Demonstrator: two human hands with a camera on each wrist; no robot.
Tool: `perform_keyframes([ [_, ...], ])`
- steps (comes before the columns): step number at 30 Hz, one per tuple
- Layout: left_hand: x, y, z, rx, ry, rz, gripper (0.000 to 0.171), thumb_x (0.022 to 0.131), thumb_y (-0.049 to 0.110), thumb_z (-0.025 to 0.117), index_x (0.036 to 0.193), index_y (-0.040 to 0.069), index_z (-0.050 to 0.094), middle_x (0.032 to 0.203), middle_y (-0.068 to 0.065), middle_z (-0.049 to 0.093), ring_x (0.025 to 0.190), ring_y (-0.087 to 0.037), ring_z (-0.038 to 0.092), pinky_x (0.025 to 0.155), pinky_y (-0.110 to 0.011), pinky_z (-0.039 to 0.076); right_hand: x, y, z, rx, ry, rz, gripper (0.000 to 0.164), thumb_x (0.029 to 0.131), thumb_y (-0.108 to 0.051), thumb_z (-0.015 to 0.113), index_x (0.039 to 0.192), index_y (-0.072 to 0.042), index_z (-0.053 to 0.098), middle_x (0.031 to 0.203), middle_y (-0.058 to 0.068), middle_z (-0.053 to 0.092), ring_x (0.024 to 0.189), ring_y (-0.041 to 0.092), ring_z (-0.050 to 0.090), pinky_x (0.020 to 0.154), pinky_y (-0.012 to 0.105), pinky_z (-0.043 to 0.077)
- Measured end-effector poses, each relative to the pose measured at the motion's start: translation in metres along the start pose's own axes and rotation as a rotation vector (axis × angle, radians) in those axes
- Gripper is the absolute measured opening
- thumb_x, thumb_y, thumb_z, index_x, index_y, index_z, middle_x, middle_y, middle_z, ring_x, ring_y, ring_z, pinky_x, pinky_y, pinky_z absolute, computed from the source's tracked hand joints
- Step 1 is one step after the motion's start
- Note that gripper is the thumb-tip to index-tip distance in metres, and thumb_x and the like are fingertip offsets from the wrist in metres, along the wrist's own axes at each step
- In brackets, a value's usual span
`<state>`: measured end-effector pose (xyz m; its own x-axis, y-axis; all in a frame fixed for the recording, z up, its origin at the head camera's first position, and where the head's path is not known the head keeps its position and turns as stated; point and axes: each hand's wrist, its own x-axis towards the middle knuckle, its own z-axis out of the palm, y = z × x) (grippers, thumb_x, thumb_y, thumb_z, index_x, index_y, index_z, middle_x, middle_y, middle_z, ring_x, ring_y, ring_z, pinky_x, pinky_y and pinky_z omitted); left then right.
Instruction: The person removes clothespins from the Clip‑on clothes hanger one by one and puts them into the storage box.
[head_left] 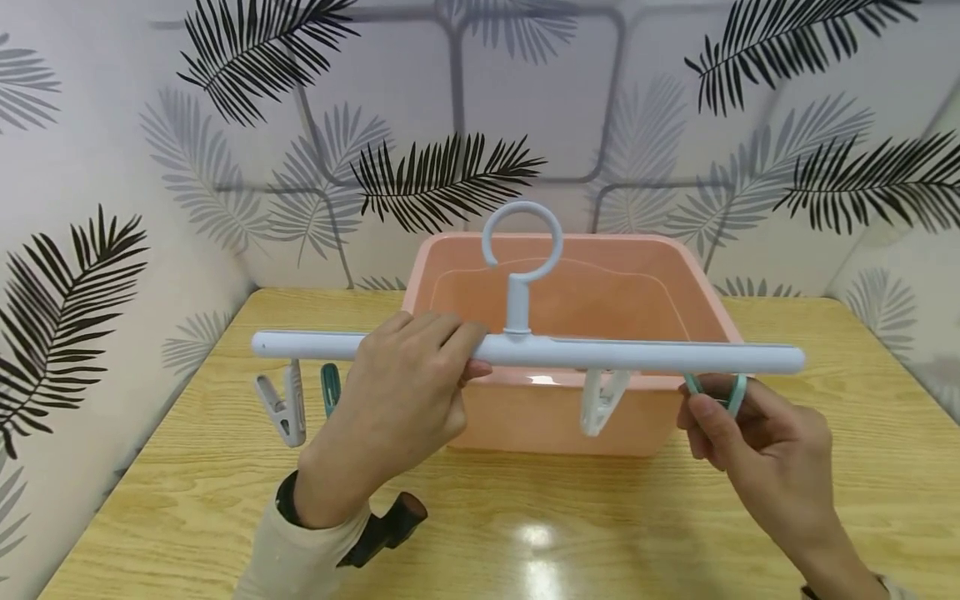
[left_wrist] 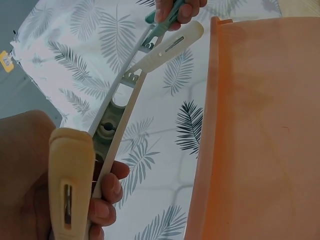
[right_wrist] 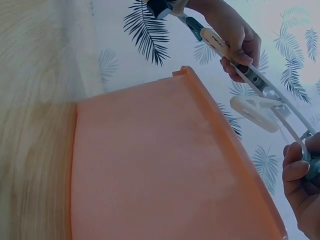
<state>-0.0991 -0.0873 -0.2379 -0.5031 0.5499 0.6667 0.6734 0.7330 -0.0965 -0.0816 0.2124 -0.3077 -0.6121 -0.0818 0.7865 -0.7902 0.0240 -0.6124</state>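
Observation:
A pale blue clip hanger (head_left: pixel 637 352) with a round hook (head_left: pixel 558 237) is held level in front of a pink basin (head_left: pixel 562 417). My left hand (head_left: pixel 408 387) grips its bar left of the hook. At the bar's right end my right hand (head_left: pixel 772 450) pinches the handles of a green clip (head_left: pixel 737 395) between thumb and fingers. A white clip (head_left: pixel 602 402) hangs between the hands. Left of my left hand are a grey-white clip (head_left: pixel 283 408) and a dark green clip (head_left: pixel 330 387), partly hidden. In the left wrist view a cream clip (left_wrist: pixel 72 175) stands close to that hand.
The basin's rim (head_left: pixel 652 242) rises behind the bar, and the basin stands on a wooden table (head_left: pixel 525 517). A leaf-patterned covering (head_left: pixel 525 100) stands behind and at the sides. A black wrist device (head_left: pixel 386 529) sticks out from my left wrist.

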Motion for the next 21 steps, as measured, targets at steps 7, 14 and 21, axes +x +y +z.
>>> perform_keyframes([
  [7,0.003,0.000,0.004,0.001,-0.010,0.011,0.014,0.091,0.018,0.065,0.085,0.005,0.062,0.070,-0.001,0.055,0.062,-0.018,0.052,0.058,-0.027,0.038,0.005,-0.002,-0.012,-0.179,-0.034,-0.010,0.009,0.084,0.018,0.059,0.086,0.011,0.064,0.065,0.002,0.060,0.051,0.005,0.049,0.040,0.017,0.037],
  [14,0.004,0.000,0.006,0.026,-0.007,0.015,0.013,0.089,0.016,0.067,0.083,0.006,0.062,0.070,-0.002,0.056,0.061,-0.018,0.054,0.055,-0.028,0.038,0.009,-0.009,-0.010,-0.361,-0.011,-0.095,0.002,0.083,0.011,0.066,0.083,0.012,0.064,0.060,0.000,0.058,0.051,0.002,0.052,0.050,0.010,0.044],
  [21,0.009,-0.001,0.006,0.011,-0.025,0.002,0.014,0.089,0.016,0.067,0.081,0.006,0.061,0.070,-0.001,0.057,0.060,-0.018,0.054,0.053,-0.028,0.037,0.013,-0.015,-0.010,-0.480,0.034,-0.164,0.020,0.087,-0.006,0.068,0.077,0.010,0.065,0.056,-0.004,0.057,0.051,-0.003,0.053,0.054,0.005,0.042],
])
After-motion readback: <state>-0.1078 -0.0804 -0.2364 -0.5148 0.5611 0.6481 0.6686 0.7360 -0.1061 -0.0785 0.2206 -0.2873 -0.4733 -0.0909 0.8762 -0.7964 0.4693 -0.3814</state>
